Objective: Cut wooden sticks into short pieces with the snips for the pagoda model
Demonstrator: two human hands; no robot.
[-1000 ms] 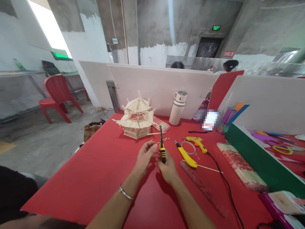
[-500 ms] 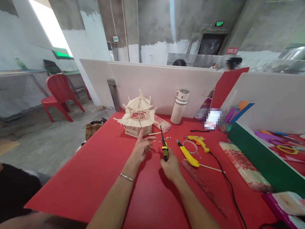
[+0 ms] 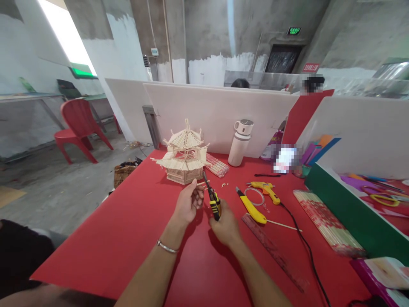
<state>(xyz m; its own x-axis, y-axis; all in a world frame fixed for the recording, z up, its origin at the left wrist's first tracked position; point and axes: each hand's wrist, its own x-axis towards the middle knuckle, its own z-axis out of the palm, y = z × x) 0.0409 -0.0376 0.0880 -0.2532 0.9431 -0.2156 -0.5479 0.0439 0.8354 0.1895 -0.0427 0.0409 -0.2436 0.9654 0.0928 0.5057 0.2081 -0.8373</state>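
My right hand [image 3: 225,226] grips yellow-and-black cutting pliers [image 3: 211,197], their tip tilted up and left toward the left hand. My left hand [image 3: 188,202] has its fingers pinched together just beside the pliers' jaws, on a thin wooden stick that I can barely make out. Right behind the hands stands a small pagoda model [image 3: 183,154] built of wooden sticks on the red table [image 3: 134,238]. Short cut stick pieces [image 3: 225,184] lie scattered near the pliers.
To the right lie a yellow utility knife [image 3: 252,206], a tape ring [image 3: 254,196], a yellow glue gun [image 3: 266,189] with its black cord, a ruler [image 3: 271,251] and a bundle of sticks [image 3: 326,221]. A white bottle [image 3: 238,145] stands by the white partition. Another stick bundle [image 3: 217,165] lies behind the pagoda.
My left hand went from spread open near the pagoda to pinched beside the pliers. The pliers tilted left, toward it.
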